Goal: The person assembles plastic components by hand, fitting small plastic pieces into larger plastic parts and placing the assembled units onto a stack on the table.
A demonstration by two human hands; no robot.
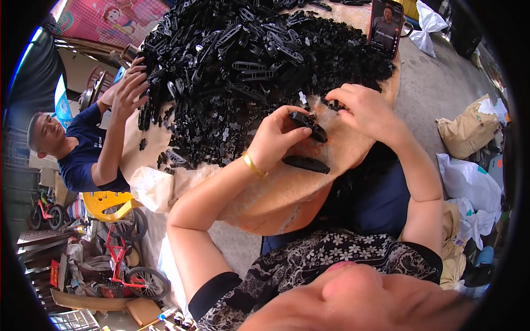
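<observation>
My left hand (276,135) is closed on a long black plastic part (316,132), pinched between thumb and fingers over the table. Curled just right of it, my right hand (367,110) has its thumb and fingers drawn in; whatever they hold, if anything, is too small to make out. Near the table's front edge lies another long, rounded black plastic piece (306,164). A small black clip-like part (302,97) lies above my left hand's fingers. Beyond both hands spreads a big heap of black plastic parts (237,60), with smaller pieces toward its near side.
The table's brown covering (265,201) sags at the front edge. A phone (385,27) stands upright at the far right. A co-worker (83,146) reaches into the heap from the left. A yellow stool (107,205), a red bicycle (118,256) and several sacks (469,129) surround the table.
</observation>
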